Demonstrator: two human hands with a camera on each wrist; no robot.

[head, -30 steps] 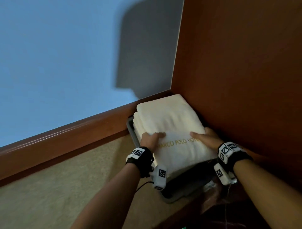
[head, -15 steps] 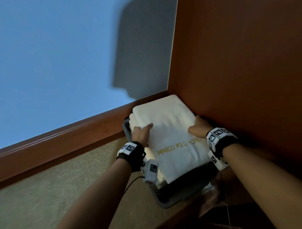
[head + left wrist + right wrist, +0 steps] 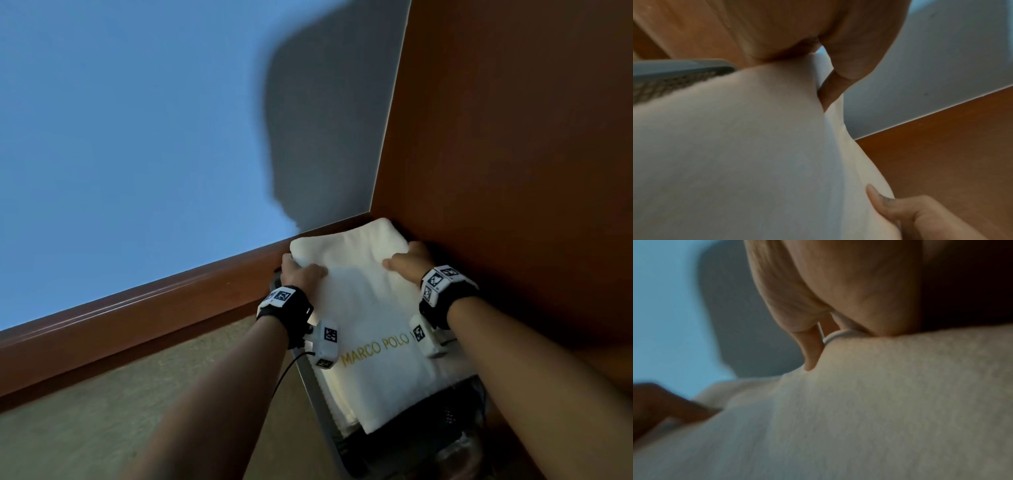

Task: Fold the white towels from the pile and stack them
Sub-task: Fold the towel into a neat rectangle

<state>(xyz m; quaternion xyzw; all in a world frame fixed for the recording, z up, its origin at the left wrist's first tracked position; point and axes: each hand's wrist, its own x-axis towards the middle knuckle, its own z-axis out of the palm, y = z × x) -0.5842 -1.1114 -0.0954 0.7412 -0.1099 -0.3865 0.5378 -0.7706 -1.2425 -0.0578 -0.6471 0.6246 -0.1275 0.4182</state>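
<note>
We have a folded white towel (image 3: 363,308) lying on top of a stack of towels (image 3: 337,409) in a grey basket (image 3: 318,404), which sits in the corner against the brown wooden panel (image 3: 513,171). Our left hand (image 3: 303,272) grips the towel's far left edge, thumb on top. Our right hand (image 3: 409,262) grips its edge nearest the panel, thumb on top

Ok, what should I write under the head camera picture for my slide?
Two hands, left hand and right hand, hold the folded top towel on the stack in a gray basket.
</note>
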